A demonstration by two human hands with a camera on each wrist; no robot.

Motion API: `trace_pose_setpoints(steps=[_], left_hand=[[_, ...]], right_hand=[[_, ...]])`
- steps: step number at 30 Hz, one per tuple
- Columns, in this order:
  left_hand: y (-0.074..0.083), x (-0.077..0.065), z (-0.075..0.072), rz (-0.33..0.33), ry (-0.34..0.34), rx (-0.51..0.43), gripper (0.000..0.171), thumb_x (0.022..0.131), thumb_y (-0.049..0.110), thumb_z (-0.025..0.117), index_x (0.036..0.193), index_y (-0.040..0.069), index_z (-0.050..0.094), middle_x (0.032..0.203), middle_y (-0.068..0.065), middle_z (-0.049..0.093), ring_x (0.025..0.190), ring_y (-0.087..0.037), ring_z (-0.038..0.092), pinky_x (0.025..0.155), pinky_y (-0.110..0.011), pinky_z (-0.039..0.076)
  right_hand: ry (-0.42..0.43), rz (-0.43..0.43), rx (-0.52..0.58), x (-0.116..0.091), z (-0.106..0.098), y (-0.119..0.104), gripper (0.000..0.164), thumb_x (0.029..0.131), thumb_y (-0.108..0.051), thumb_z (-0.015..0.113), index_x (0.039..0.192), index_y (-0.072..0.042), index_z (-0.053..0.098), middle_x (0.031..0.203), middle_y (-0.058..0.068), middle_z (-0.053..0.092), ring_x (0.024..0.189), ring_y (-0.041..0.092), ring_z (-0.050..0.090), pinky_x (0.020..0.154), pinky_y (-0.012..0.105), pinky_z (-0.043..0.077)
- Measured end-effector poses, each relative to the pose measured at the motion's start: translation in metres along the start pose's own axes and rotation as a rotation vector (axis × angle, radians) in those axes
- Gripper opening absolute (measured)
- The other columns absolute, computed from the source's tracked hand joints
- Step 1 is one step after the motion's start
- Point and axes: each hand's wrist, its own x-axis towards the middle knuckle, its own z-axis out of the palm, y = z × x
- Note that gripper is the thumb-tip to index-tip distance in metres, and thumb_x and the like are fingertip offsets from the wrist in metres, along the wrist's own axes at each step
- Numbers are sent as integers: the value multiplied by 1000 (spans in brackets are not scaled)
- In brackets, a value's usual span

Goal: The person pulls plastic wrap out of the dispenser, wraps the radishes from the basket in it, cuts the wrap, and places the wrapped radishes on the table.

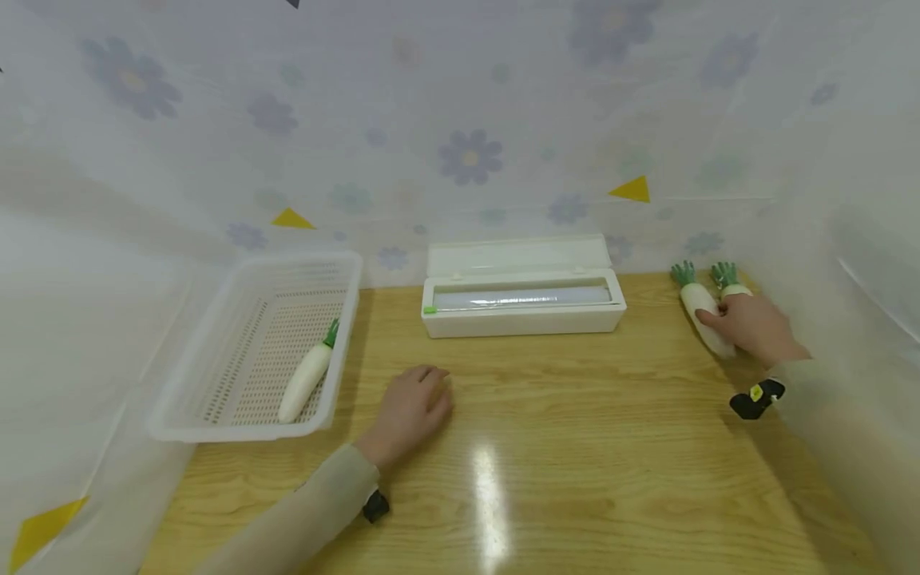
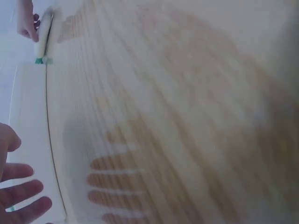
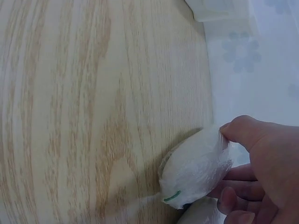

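At the table's right end, my right hand grips a white radish with green stubs on top. Seen from the right wrist, clear film wraps this radish, with the thumb on one side and fingers on the other. A second white radish lies beside it, partly hidden by the hand. My left hand is over the table's middle left, holding nothing; its fingers are spread and relaxed in the left wrist view. Another radish lies in the white plastic basket.
A long white cling film box stands at the back centre, its lid raised and a film roll inside. Flowered sheeting hangs behind the wooden table. The basket stands at the left edge.
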Motion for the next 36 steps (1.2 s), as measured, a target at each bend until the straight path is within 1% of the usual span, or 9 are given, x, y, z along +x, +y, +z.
trace_pose_setpoints(steps=[4,8,12,25,27,29,32,34,36], left_hand=[[-7,0,-3,-60,66,90,34,103,24,64,130,4,67,124,-15,69,116,-35,64,96,-56,51],[-15,-1,-5,-82,114,130,32,101,22,67,128,4,68,121,-15,70,112,-36,65,92,-56,53],[-20,-1,-6,-108,115,117,31,101,21,67,128,5,68,121,-15,70,112,-36,65,92,-55,52],[-15,1,-9,-145,100,95,31,103,24,64,127,5,68,123,-16,69,114,-37,64,97,-56,52],[-13,1,-9,-140,111,90,31,103,24,65,126,4,68,122,-16,69,113,-36,64,97,-56,52],[-13,2,-9,-143,112,78,31,103,24,65,126,4,68,122,-16,70,113,-36,65,97,-55,52],[-12,6,-8,-144,123,56,30,104,24,64,127,5,68,122,-15,70,112,-34,64,96,-53,53],[-12,11,-9,-143,139,37,30,104,23,64,127,5,68,121,-14,70,112,-34,64,96,-52,53],[-11,18,-12,-126,175,19,30,104,23,66,125,3,69,116,-14,71,107,-33,65,93,-51,54]], right_hand=[[-9,4,-16,0,0,0,52,107,-52,48,81,-7,50,65,5,48,56,22,47,49,35,34],[-13,-6,-25,1,-1,1,58,107,-52,49,107,5,58,73,9,59,59,23,53,49,37,39],[-15,-11,-30,4,-2,2,68,107,-52,51,129,12,54,82,14,65,62,24,57,49,38,42],[-4,-13,-38,6,4,1,70,106,-56,50,123,11,58,77,11,66,59,24,57,47,39,42],[13,-15,-44,6,4,0,74,106,-57,48,127,13,58,82,19,67,61,28,60,47,40,44],[31,-2,-61,6,3,-1,79,106,-59,44,133,15,55,98,33,66,71,42,64,50,46,50],[84,-15,-56,5,2,-8,82,109,-56,38,142,19,46,122,45,58,91,55,65,60,58,56],[125,-45,-43,4,1,-16,75,110,-52,37,142,15,48,126,43,58,94,55,65,63,60,56],[177,-103,-16,4,1,-30,65,111,-46,41,137,11,55,120,37,65,82,45,68,59,55,56]])
